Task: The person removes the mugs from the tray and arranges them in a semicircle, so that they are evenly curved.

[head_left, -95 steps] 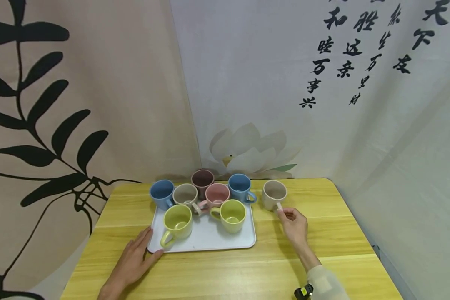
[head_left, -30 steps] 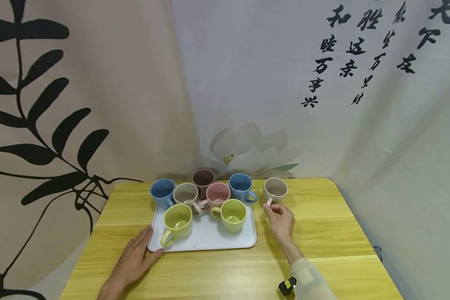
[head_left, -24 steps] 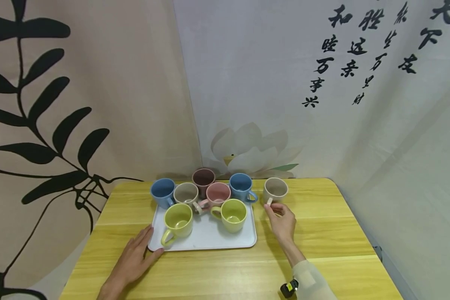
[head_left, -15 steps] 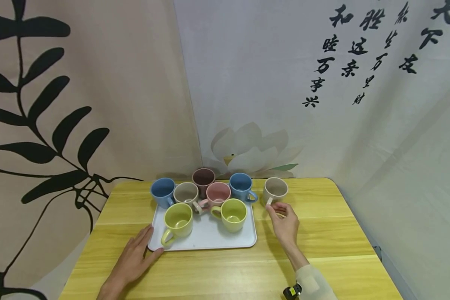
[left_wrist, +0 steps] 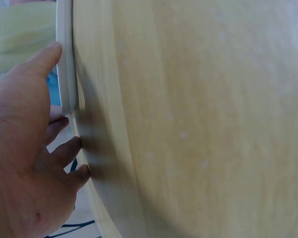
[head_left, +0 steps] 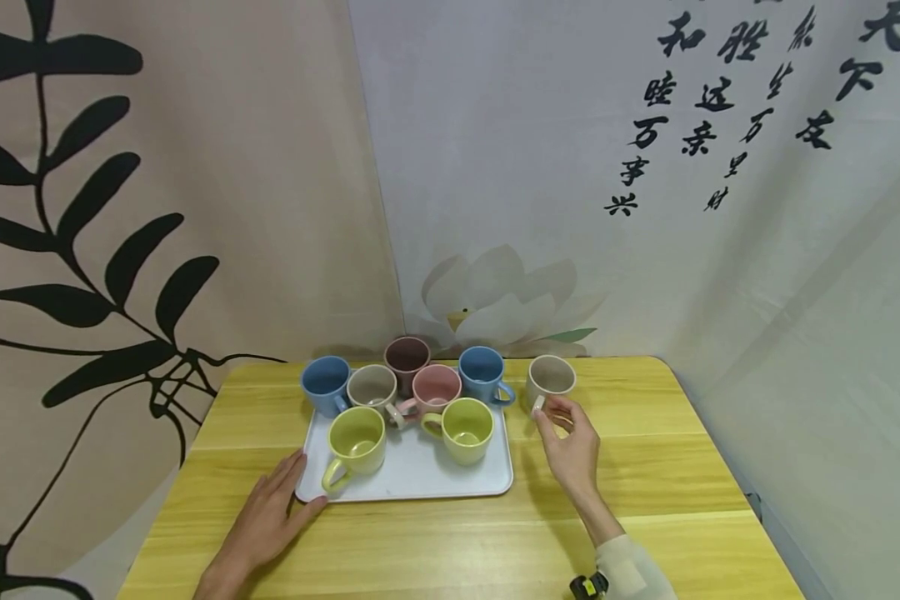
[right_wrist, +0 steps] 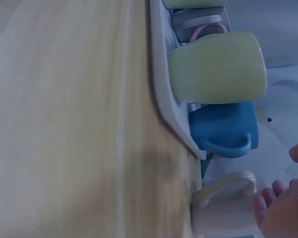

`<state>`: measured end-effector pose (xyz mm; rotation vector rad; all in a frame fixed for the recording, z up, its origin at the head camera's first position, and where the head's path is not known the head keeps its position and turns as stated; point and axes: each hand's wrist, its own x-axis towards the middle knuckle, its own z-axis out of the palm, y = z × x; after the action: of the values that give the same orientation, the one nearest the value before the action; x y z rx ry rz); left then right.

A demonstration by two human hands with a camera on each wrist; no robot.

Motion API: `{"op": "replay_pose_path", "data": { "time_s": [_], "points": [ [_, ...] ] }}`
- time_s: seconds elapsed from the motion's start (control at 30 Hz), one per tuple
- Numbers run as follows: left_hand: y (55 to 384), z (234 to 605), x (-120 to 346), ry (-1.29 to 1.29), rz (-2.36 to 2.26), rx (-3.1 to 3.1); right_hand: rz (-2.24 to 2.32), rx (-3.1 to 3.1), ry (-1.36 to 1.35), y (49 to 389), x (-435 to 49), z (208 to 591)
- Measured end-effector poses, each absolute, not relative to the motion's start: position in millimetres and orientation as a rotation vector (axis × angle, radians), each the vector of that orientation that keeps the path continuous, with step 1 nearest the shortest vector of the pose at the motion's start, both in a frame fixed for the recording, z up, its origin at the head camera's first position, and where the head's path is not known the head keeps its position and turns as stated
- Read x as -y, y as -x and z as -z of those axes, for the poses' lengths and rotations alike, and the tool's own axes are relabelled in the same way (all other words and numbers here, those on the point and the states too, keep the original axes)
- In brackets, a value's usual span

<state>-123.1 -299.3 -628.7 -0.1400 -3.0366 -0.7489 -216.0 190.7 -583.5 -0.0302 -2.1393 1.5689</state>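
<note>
My left hand (head_left: 266, 521) rests at the front left corner of a white tray (head_left: 420, 487), its thumb on the front rim and fingers along the left side. At the back right of the table stands an upright beige mug (head_left: 550, 379), its handle (right_wrist: 233, 181) facing the front left. My right hand (head_left: 572, 446) is close at that handle, fingertips beside it. In the right wrist view, thumb and fingers are spread apart with nothing between them. On the tray are two yellow-green mugs (head_left: 356, 442), two blue mugs (head_left: 482, 375), a grey mug (head_left: 372, 387), a pink mug (head_left: 435, 387) and a dark mauve mug (head_left: 407, 357).
The wooden table (head_left: 450, 550) ends at a curtain (head_left: 495, 167) printed with a flower and characters, right behind the mugs. The beige mug stands to the right of the tray, beside the right blue mug. A black device (head_left: 588, 586) sits at the right wrist.
The beige mug's handle has turned leftward since the oldest frame. My right hand moved left with it, then shifted slightly back right, its fingers loosening at the handle. The left hand stays put.
</note>
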Motion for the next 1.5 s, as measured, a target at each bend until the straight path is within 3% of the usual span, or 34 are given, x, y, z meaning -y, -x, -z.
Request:
{"op": "replay_pose_path", "data": {
  "time_s": [0.5,1.5],
  "points": [
    [123,628,299,0.131,0.743,3.04,-1.573,2.373,-0.276,231,-174,558],
    [123,630,300,0.129,0.745,3.054,-1.316,2.641,-0.322,269,-154,557]
  ]
}}
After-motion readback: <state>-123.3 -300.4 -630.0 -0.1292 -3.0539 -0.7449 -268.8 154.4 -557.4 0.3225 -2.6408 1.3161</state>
